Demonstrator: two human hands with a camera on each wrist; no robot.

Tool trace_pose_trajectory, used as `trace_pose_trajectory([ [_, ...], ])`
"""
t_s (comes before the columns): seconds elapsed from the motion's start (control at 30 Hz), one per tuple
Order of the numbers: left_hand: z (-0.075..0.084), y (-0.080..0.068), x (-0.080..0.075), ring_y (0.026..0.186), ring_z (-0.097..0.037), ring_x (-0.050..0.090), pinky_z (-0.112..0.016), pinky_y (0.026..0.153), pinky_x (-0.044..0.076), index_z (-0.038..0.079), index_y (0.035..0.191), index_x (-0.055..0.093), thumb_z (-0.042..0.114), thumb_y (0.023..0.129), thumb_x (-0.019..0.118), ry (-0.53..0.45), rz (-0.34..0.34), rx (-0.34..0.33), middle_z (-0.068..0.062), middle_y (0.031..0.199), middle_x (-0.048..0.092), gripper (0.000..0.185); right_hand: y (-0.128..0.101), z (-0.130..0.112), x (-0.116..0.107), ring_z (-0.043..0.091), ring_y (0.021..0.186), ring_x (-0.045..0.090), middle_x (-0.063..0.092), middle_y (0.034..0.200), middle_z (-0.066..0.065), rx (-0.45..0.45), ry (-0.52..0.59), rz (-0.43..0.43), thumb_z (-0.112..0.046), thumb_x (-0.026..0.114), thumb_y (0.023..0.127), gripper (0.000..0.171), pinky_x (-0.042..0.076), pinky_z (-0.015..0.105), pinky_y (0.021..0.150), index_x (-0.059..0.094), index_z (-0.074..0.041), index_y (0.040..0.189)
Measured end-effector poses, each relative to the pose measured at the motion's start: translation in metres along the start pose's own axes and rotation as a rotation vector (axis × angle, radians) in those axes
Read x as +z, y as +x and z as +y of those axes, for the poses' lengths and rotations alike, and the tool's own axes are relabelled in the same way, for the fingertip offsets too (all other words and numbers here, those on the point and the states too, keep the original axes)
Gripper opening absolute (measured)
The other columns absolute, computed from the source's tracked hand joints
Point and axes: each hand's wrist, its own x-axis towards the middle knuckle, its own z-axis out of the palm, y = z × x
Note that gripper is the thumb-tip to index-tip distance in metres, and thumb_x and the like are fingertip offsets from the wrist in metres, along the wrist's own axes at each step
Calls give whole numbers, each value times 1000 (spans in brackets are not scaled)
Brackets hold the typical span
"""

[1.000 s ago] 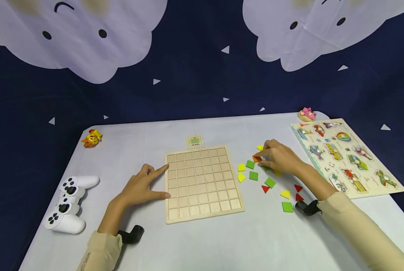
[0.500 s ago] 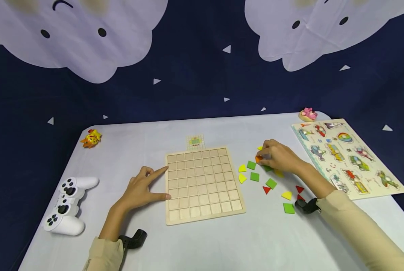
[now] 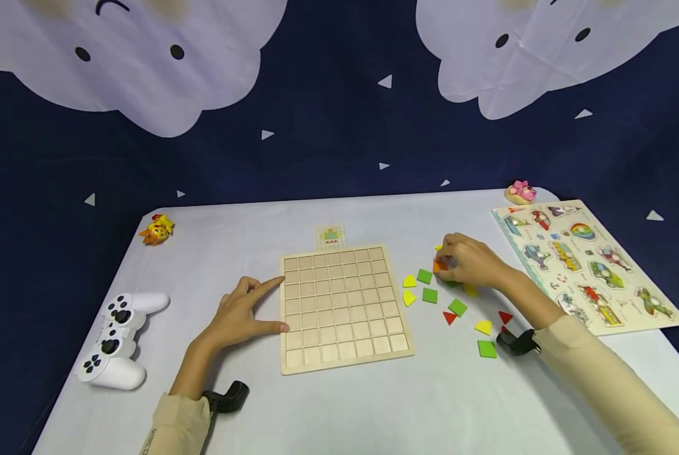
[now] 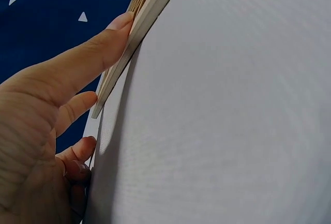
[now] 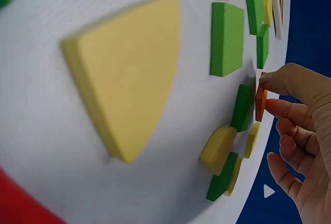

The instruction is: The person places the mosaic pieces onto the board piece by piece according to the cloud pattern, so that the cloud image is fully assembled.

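Note:
A wooden grid board (image 3: 345, 306) with bare square cells lies mid-table. My left hand (image 3: 265, 304) lies flat beside it, forefinger and thumb straight and touching the board's left edge (image 4: 150, 6). Right of the board is a scatter of flat pieces: green squares (image 3: 429, 295), yellow quarter-rounds (image 3: 409, 297) and red triangles (image 3: 449, 317). At the far side of that scatter my right hand (image 3: 443, 264) pinches an orange piece (image 5: 261, 102) between thumb and forefinger, tilted on edge just off the table. A large yellow quarter-round (image 5: 129, 74) fills the near right wrist view.
A small pattern card (image 3: 330, 236) lies behind the board. A vehicle peg puzzle (image 3: 584, 262) sits at the right, with a pink toy (image 3: 520, 191) behind it. A white game controller (image 3: 114, 341) and a yellow toy (image 3: 156, 229) sit at the left.
My right fingers have tightened on the orange piece and drawn it slightly right, away from the green square. The left hand has not moved.

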Motion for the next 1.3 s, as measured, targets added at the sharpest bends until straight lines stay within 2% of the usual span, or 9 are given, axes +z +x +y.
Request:
trace_pose_trajectory([
  [0.23, -1, -1, 0, 90, -23, 47, -43, 84, 32, 32, 149, 45, 62, 67, 83, -5, 2, 1, -9, 112, 46, 96, 8, -15, -1, 16, 82, 52, 57, 89, 0, -62, 37, 44, -24, 81, 79, 21, 46, 35, 72, 76, -9, 93],
  [0.63, -1, 3, 0, 88, -22, 46, -43, 84, 32, 33, 149, 46, 61, 65, 84, -14, 6, -3, -7, 111, 45, 96, 41, -69, 8, 14, 86, 56, 58, 89, -2, -197, 96, 48, -23, 78, 82, 18, 50, 33, 76, 77, -9, 93],
  [0.9, -2, 1, 1, 90, -22, 46, -44, 86, 32, 32, 149, 46, 60, 65, 84, -19, 9, -5, -7, 110, 46, 97, 73, -104, 22, 10, 77, 45, 55, 83, -2, -314, 77, 41, -23, 78, 82, 17, 43, 26, 69, 77, -9, 90],
  [1.03, -1, 1, 1, 89, -22, 46, -45, 86, 33, 32, 149, 46, 60, 65, 85, -27, 10, -3, -7, 110, 46, 96, 86, -116, 28, 9, 75, 44, 54, 82, -3, -369, 51, 44, -25, 79, 82, 20, 43, 25, 68, 78, -8, 92],
  [1.3, -1, 1, 0, 88, -21, 46, -45, 86, 33, 32, 149, 46, 60, 65, 85, -31, 15, -3, -6, 109, 47, 97, 104, -131, 37, 10, 74, 42, 54, 82, -3, -391, 41, 34, -25, 78, 84, 20, 40, 23, 67, 78, -7, 95],
])
